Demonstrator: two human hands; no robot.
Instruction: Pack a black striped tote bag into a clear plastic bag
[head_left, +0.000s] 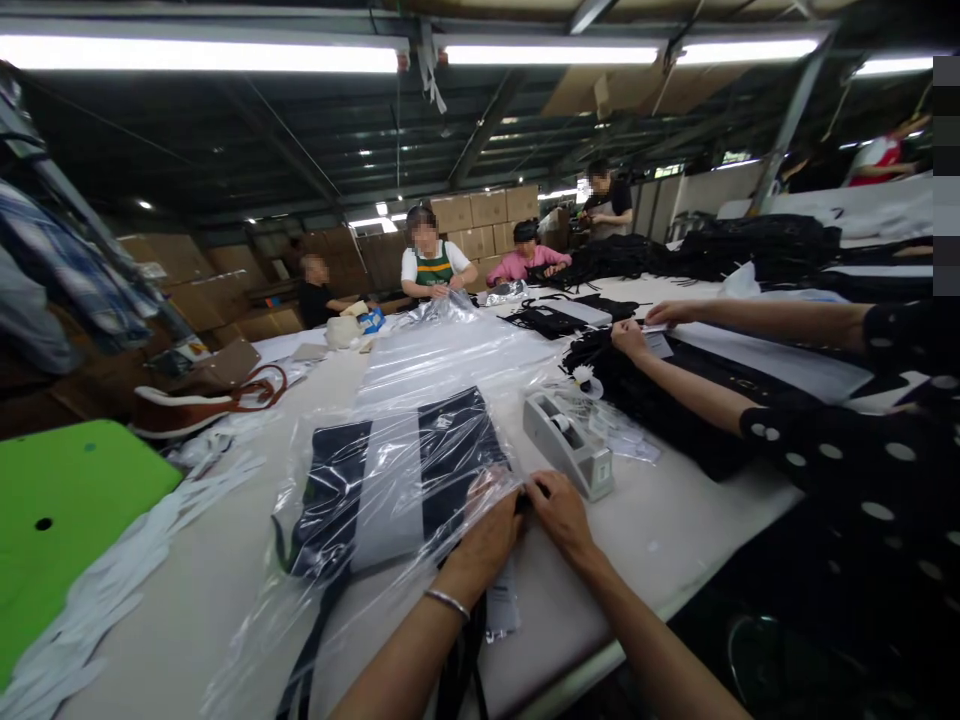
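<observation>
pale table (690, 530), left hand (487, 535) and right hand (561, 510) at crinkly plastic (390, 480) (clear).

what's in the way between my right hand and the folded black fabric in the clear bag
The left hand is in between, at the bag's near right side, and the clear film covers the black fabric. The tape dispenser stands just beyond the right hand, out of that path.

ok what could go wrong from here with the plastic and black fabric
The creased clear film might tear or bunch by the left hand. The right hand could bump the tape dispenser close beside it. The dark straps trailing on the near side may snag.
</observation>
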